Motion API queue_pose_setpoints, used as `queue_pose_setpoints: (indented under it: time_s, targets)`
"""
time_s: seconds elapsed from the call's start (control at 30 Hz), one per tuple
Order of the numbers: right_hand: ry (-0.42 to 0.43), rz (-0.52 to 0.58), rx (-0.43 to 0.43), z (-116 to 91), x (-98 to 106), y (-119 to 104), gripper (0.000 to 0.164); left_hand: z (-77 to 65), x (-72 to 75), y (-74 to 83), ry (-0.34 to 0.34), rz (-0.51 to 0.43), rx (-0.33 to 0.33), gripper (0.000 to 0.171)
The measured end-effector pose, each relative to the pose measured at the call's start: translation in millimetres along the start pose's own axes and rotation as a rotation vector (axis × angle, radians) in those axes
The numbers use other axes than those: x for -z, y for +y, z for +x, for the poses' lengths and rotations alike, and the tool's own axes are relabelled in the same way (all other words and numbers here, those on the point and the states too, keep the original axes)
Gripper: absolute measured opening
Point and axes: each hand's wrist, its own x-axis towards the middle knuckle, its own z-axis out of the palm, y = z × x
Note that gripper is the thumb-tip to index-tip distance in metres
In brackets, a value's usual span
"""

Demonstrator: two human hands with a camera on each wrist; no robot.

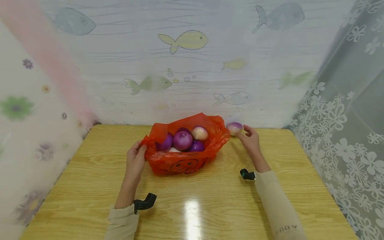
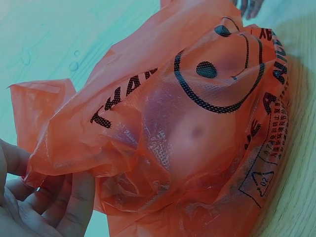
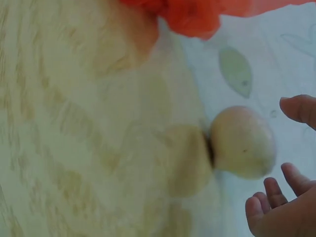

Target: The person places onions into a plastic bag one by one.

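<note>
A red plastic bag (image 1: 162,165) printed with a smiling face stands with its mouth open on the table, with several purple and whitish onions (image 1: 182,140) inside. At the bag's left side, my left hand (image 1: 136,160) pinches the rim between thumb and fingers. In the left wrist view, crumpled film of the bag (image 2: 123,163) lies between those fingers. Right of the bag, a single purple-white onion (image 1: 234,128) sits on the table near the back edge. My right hand (image 1: 251,141) is beside it, and the right wrist view shows the fingers spread, apart from the onion (image 3: 244,143).
The wooden table (image 1: 90,176) ends at a wall covering (image 1: 192,100) with fish drawings behind the bag. A flowered sheer curtain (image 1: 345,150) hangs at the right. Each wrist carries a black camera mount (image 1: 145,202).
</note>
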Motion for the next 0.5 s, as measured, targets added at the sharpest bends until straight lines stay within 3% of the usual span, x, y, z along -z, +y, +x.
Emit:
queue_pose_setpoints:
  time_s: [0.23, 0.5]
  targets:
    - [-0.062, -0.059, -0.043, 11.4, -5.6, 12.7, 0.087, -0.4, -0.2, 1.1, 0.001, -0.001, -0.005, 0.034]
    - [-0.094, -0.034, -0.086, 22.0, -10.9, 10.8, 0.089, -0.3, 0.8, 2.5, -0.004, -0.003, 0.007, 0.036]
